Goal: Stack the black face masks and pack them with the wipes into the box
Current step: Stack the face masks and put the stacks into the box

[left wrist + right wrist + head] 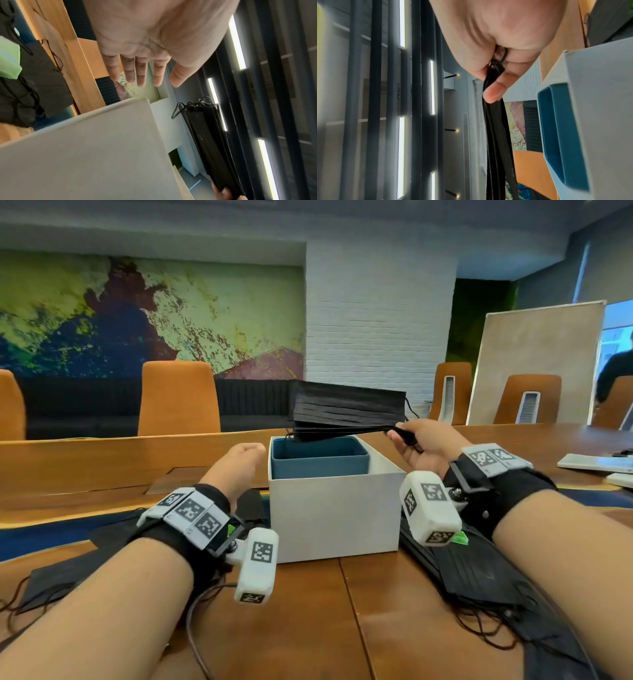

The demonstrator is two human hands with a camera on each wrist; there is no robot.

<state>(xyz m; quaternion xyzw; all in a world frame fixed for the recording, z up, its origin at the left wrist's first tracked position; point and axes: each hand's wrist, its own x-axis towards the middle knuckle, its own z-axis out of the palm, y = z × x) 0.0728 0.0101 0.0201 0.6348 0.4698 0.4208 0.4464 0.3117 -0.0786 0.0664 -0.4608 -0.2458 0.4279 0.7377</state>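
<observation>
A white box (pixel 334 518) with a blue inner liner (pixel 318 462) stands in the middle of the wooden table. My right hand (pixel 416 445) pinches one end of a stack of black face masks (pixel 346 409) and holds it level just above the box's opening. The same stack (pixel 496 135) hangs from my thumb and fingers in the right wrist view. My left hand (pixel 239 463) hovers with straight fingers (pixel 135 73) beside the box's left wall (pixel 96 148), holding nothing. No wipes are visible inside the box from here.
More black masks lie on the table to the left (pixel 65 573) and right (pixel 479 577) of the box. Something green (pixel 9 59) shows at the left wrist view's edge. Orange chairs (pixel 178 398) stand behind the table. White devices (pixel 596 463) lie at the far right.
</observation>
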